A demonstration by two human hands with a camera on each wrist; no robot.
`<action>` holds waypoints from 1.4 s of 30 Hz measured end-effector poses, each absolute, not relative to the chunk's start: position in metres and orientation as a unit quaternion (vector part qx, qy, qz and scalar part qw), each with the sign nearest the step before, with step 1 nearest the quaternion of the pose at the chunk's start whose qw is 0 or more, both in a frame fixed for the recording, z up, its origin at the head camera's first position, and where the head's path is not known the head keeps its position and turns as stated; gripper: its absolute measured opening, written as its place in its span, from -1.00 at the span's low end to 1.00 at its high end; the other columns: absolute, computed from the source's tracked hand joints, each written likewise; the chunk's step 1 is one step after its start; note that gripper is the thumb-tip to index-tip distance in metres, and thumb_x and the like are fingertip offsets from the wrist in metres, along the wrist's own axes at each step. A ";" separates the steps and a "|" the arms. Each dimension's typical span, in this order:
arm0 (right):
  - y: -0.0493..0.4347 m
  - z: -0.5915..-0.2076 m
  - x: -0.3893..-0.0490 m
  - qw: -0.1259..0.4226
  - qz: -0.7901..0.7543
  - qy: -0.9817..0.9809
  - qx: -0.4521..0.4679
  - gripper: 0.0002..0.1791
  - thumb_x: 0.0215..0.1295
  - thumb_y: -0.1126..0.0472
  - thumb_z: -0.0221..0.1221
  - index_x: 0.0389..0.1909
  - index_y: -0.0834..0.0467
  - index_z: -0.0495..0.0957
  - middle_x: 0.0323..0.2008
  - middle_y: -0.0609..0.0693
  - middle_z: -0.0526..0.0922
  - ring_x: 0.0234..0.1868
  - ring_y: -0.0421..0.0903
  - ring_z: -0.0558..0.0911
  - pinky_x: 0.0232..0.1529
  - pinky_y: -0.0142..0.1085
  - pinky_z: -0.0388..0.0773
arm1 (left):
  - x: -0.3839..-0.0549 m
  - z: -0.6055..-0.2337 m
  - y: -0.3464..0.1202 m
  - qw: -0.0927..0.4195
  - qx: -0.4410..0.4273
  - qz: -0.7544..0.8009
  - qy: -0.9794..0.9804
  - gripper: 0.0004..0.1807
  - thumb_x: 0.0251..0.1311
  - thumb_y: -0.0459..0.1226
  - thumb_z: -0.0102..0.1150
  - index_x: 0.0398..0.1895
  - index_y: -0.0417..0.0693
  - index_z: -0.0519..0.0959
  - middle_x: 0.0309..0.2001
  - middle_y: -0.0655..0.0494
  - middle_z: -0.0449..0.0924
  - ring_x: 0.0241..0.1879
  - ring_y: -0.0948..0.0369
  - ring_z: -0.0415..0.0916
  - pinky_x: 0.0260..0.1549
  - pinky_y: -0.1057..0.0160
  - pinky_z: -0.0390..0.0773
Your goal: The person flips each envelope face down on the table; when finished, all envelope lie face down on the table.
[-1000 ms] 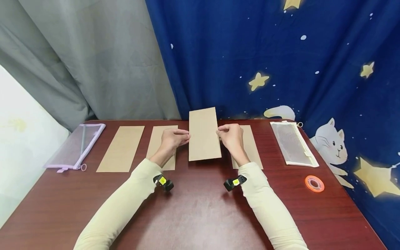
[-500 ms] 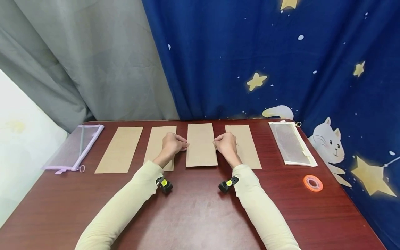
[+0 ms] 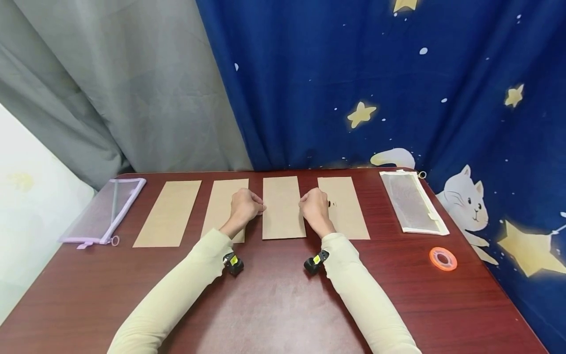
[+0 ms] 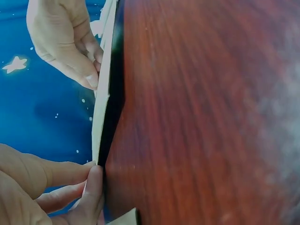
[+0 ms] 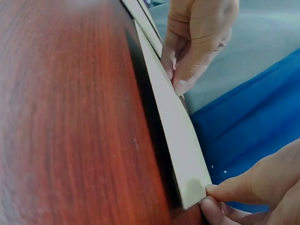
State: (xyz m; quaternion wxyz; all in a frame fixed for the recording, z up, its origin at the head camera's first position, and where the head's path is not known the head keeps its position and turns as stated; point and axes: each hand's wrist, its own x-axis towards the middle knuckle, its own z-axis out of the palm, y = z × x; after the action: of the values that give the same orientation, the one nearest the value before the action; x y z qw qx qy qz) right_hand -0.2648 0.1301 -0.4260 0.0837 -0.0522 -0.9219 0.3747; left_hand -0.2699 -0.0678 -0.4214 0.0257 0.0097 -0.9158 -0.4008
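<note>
A long brown paper sheet [image 3: 283,209] lies third in a row of brown sheets on the dark red table [image 3: 274,305]. My left hand [image 3: 261,207] pinches its left edge and my right hand [image 3: 303,202] pinches its right edge, about halfway along. In the left wrist view the left fingertips [image 4: 93,180] nip the sheet's edge [image 4: 101,117], which rides slightly above the wood with a shadow under it. In the right wrist view my right hand [image 5: 211,199] pinches the sheet [image 5: 173,126] at its near edge, and the left hand [image 5: 197,42] holds the far edge.
Other brown sheets lie at the far left [image 3: 168,212], under the left hand [image 3: 218,206] and right of the right hand [image 3: 347,209]. A purple mesh pouch [image 3: 103,210] sits at the left edge, with a white mesh pouch [image 3: 413,201] and an orange tape roll [image 3: 443,258] to the right. Curtains hang behind.
The held sheet was raised and tilted above the row a second ago. Both hands have brought it down to table level between its neighbours, still pinching its edges.
</note>
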 end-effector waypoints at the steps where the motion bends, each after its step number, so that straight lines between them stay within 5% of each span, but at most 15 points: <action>1: 0.130 -0.426 -0.265 0.085 0.374 -0.922 -0.051 -0.88 0.21 0.38 0.28 -0.40 0.25 0.80 -0.28 0.15 0.81 -0.22 0.12 0.75 -0.15 -0.08 0.73 | -0.270 -0.421 -0.067 0.029 0.005 -0.393 -0.919 -0.94 0.06 -0.38 0.45 -0.42 -0.22 0.78 -0.53 -0.04 0.76 -0.53 0.17 0.73 -0.14 0.10 0.73; 13: 0.136 -0.415 -0.265 0.070 0.369 -0.924 -0.074 -0.89 0.23 0.27 0.34 -0.42 0.22 0.79 -0.29 0.13 0.80 -0.19 0.07 0.73 -0.16 -0.11 0.70 | -0.273 -0.418 -0.063 0.027 -0.010 -0.377 -0.926 -0.91 0.09 -0.35 0.43 -0.42 -0.24 0.78 -0.52 -0.06 0.76 -0.49 0.15 0.74 -0.12 0.08 0.70; 21: 0.172 -0.388 -0.263 0.048 0.402 -0.913 -0.051 -0.75 0.34 0.09 0.27 -0.15 0.15 0.80 -0.16 0.11 0.80 -0.06 0.01 0.70 -0.07 -0.20 0.64 | -0.262 -0.410 -0.061 0.020 0.019 -0.387 -0.922 -0.73 0.31 -0.14 0.24 -0.24 -0.15 0.79 -0.37 -0.05 0.78 -0.30 0.11 0.63 -0.39 0.32 0.52; 26: 0.221 -0.379 -0.266 0.018 0.407 -0.909 -0.087 -0.66 0.40 0.09 0.19 0.02 0.20 0.73 -0.18 0.16 0.78 -0.33 -0.16 0.66 -0.32 -0.38 0.56 | -0.259 -0.401 -0.039 -0.107 0.021 -0.571 -0.814 -0.63 0.42 -0.23 0.14 0.09 -0.35 0.63 -0.04 -0.26 0.70 -0.24 0.16 0.68 -0.14 0.29 0.74; 30: 0.265 -0.384 -0.269 -0.020 0.470 -0.877 -0.096 -0.57 0.52 0.13 0.06 0.09 0.44 0.59 -0.29 0.14 0.71 -0.50 -0.30 0.59 -0.38 -0.45 0.65 | -0.258 -0.396 -0.015 -0.227 0.060 -0.690 -0.684 -0.53 0.54 -0.20 -0.02 0.27 -0.45 0.46 0.19 -0.40 0.55 0.04 0.00 0.69 0.20 0.10 0.62; 33: 0.295 -0.390 -0.269 -0.064 0.515 -0.850 -0.097 -0.53 0.59 0.18 -0.05 0.15 0.56 0.46 -0.34 0.02 0.67 -0.49 -0.36 0.58 -0.35 -0.49 0.68 | -0.260 -0.394 0.001 -0.288 0.065 -0.717 -0.632 -0.40 0.62 -0.05 -0.23 0.35 -0.44 0.38 0.29 -0.41 0.46 0.29 -0.12 0.51 0.33 0.05 0.51; 37: 0.321 -0.393 -0.265 -0.135 0.546 -0.820 -0.106 -0.55 0.58 0.31 -0.15 0.26 0.62 0.30 -0.33 -0.07 0.71 -0.42 -0.38 0.66 -0.29 -0.52 0.69 | -0.265 -0.393 0.019 -0.338 0.063 -0.730 -0.591 -0.20 0.61 0.11 -0.51 0.41 -0.47 0.28 0.36 -0.44 0.36 0.40 -0.19 0.37 0.44 0.00 0.39; 42: 0.330 -0.393 -0.264 -0.197 0.582 -0.780 -0.115 -0.53 0.56 0.40 -0.18 0.37 0.59 0.20 -0.26 -0.05 0.76 -0.33 -0.34 0.73 -0.22 -0.53 0.68 | -0.272 -0.395 0.036 -0.355 0.098 -0.747 -0.554 -0.09 0.56 0.20 -0.62 0.45 -0.48 0.20 0.42 -0.47 0.25 0.44 -0.21 0.29 0.50 -0.01 0.29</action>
State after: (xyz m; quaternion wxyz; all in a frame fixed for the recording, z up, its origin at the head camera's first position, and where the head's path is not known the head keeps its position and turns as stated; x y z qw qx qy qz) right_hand -0.2638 0.3298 -0.3931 -0.1971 -0.1150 -0.7803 0.5823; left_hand -0.2715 0.0359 -0.3953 -0.3547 0.0977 -0.5540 -0.7468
